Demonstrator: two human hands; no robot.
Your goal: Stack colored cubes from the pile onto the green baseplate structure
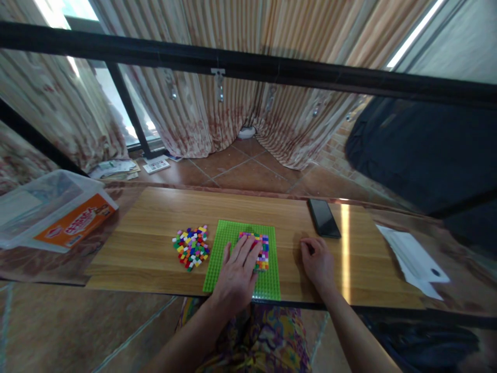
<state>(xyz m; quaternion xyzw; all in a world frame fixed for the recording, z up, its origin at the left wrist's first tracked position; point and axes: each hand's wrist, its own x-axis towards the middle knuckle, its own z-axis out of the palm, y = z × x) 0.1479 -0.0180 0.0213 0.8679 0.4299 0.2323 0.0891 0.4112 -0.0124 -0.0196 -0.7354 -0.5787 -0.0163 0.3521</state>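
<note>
A green studded baseplate lies on the wooden table in front of me. A patch of small multicoloured bricks is built on its upper right part. My left hand lies flat on the plate, fingers spread, fingertips touching the built bricks; it holds nothing. A loose pile of small coloured bricks sits on the table just left of the plate. My right hand rests on the table to the right of the plate, fingers curled loosely, with nothing visible in it.
A black phone lies at the table's far edge, right of centre. White paper lies at the far right. A clear plastic box with an orange label sits to the left. Curtains and tiled floor lie beyond.
</note>
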